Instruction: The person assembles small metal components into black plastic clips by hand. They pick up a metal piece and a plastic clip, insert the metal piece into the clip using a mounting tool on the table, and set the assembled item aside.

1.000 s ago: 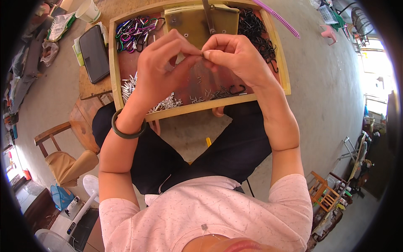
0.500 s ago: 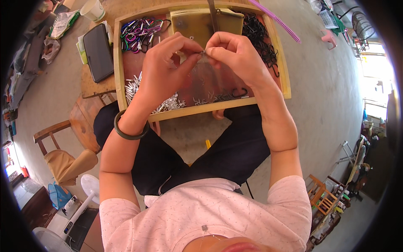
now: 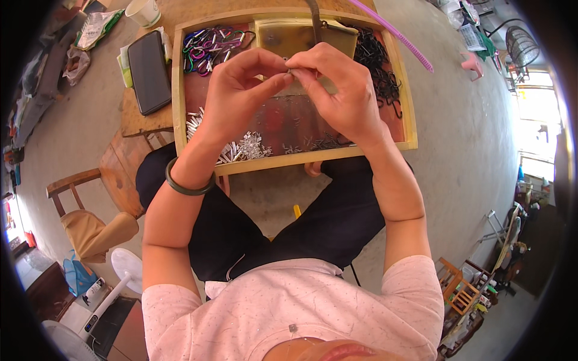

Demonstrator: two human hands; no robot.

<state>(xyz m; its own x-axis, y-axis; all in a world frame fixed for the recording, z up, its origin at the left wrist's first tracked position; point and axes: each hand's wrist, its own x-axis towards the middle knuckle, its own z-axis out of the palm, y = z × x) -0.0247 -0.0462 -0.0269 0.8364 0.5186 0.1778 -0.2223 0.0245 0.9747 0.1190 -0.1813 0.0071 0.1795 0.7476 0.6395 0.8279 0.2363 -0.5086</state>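
My left hand, with a dark bangle on its wrist, and my right hand meet fingertip to fingertip above a shallow wood-framed tray. Thumb and forefinger of each are pinched together. Whatever lies between them is tiny and mostly covered by the fingers. Behind the fingertips sits a yellowish block with a dark metal bar rising from it. Coloured carabiner clips are heaped in the tray's far left corner. Silver pins lie near left, black wire hooks along the right.
A dark phone and a paper cup are on the wooden table left of the tray. A purple coiled tube crosses the tray's far right corner. A wooden chair stands at left, near a white fan.
My right hand has turned, its back now more upward and its fingers over the left fingertips. Both hands stay pinched together in nearly the same place. The view has shifted slightly.
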